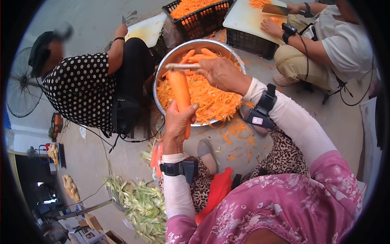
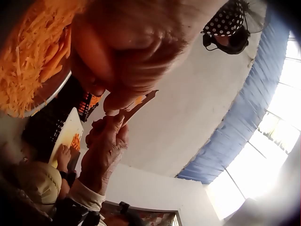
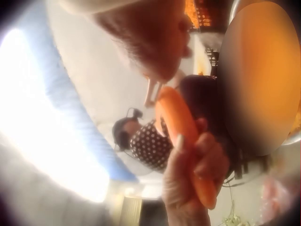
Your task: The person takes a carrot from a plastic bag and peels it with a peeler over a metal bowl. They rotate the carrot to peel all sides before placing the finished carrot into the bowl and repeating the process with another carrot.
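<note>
Long, tapering orange carrot [image 1: 180,87] is being held aslant at the left rim of a wide, round, silvery metal basin [image 1: 155,90], its upper end pointing over the heap of thin orange shreds [image 1: 211,99] inside. The person's left hand [image 1: 178,124] is gripping the lower part, fingers curling round it and thumb lying along the side. The right hand [image 1: 223,75] is gripping the handle of a slim, pale, fork-ended peeler [image 1: 183,66]; its exact fingertip placement is not showing clearly. The peeler's head is crossing the carrot near its upper end; whether the blade is biting, I cannot tell.

For sound work, in my judgement, the left thumb should be lying well clear of the blade's path, and the carrot should be turning slightly between strokes. Light, even pressure should be serving better than force, since the smooth, tapering body could be slipping under a hard push.
</note>
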### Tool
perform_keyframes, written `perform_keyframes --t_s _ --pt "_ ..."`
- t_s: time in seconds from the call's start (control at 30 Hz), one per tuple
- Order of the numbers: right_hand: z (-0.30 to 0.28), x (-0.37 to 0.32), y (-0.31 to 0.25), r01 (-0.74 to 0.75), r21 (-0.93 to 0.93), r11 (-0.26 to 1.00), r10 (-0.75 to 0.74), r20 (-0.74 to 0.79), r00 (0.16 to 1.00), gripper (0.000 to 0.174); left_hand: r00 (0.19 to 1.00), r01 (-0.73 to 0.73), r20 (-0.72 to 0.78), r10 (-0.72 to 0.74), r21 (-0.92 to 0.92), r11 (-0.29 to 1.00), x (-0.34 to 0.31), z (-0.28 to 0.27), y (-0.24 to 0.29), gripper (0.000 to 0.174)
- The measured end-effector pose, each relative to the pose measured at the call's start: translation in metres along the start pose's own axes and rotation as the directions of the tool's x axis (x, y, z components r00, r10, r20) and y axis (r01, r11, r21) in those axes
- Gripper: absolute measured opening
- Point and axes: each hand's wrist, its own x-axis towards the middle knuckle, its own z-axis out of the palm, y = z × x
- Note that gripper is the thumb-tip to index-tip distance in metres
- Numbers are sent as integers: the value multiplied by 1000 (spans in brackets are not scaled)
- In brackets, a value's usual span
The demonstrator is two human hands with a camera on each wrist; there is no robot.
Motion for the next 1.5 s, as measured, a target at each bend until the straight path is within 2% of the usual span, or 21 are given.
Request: perform_keyframes --t_s 0.07,0.1,0.17,0.23,0.37,0.43,0.47,0.57,0.63,0.7,0.73,0.83,0.87,0.9,0.97,1.1,1.17,1.27,1.37,1.43,1.5 --pt "0 5 17 -87 -114 990 91 27 995 20 1000 -11 -22 15 146 989 0 7 -2 35" --pt "-1 7 21 -169 -222 960 184 49 982 20 1000 -12 -19 15 152 988 -1 12 2 35" --pt "1 3 27 -231 -225 947 258 98 961 21 1000 -7 25 5 85 996 -7 17 10 32" --pt "-1 3 24 -230 -123 965 234 18 972 22 1000 10 -18 -9 65 998 -1 5 4 32" --pt "-8 -6 1 -155 17 988 154 17 988 24 989 30 -147 -22 46 998 4 -2 6 29" --pt "-5 -16 -14 86 191 978 -96 47 994 23 987 22 -161 -4 109 994 4 -3 5 26" --pt "0 -22 -18 106 163 981 -126 119 985 24 985 18 -171 11 172 985 4 -3 3 23" --pt "3 -28 -27 100 138 985 -132 249 959 23 988 55 -153 -21 222 973 2 -2 2 22" --pt "12 -25 -16 99 131 986 -124 203 971 23 988 31 -152 4 226 974 0 -1 1 22" --pt "24 -15 8 6 36 999 -2 -117 993 25 988 2 -150 32 226 974 -1 2 2 23" --pt "16 -10 14 -78 -28 997 75 -108 991 27 989 11 -148 24 237 971 -2 3 3 22" --pt "7 0 29 -142 -23 990 140 -85 987 27 991 7 -133 22 215 976 -3 5 7 22" --pt "11 -1 34 -70 -19 997 67 -122 990 26 992 -3 -125 26 180 984 -4 5 7 22" --pt "11 -3 29 -67 -16 998 65 -117 991 26 991 -1 -131 25 178 984 -3 2 4 22" --pt "4 -13 7 46 161 986 -49 17 999 25 992 7 -123 -3 36 999 1 -4 -1 21" --pt "3 -26 -19 113 233 966 -163 209 964 22 996 9 -88 -14 -62 998 0 -5 1 22" --pt "6 -28 -21 121 250 961 -168 179 969 23 999 -23 -46 20 -81 996 -3 -4 2 25" --pt "10 -21 -10 53 163 985 -77 143 987 22 998 -38 -42 38 6 999 -6 -4 1 23" --pt "16 -8 15 58 80 995 -58 -10 998 22 999 -30 -10 31 72 997 -7 -5 -5 27" --pt "6 -2 12 -117 -33 993 121 154 981 23 1000 15 -5 -14 29 999 -1 -2 -11 29" --pt "7 -4 7 -161 -61 985 169 150 974 24 998 61 -4 -61 -22 998 0 0 -14 31"
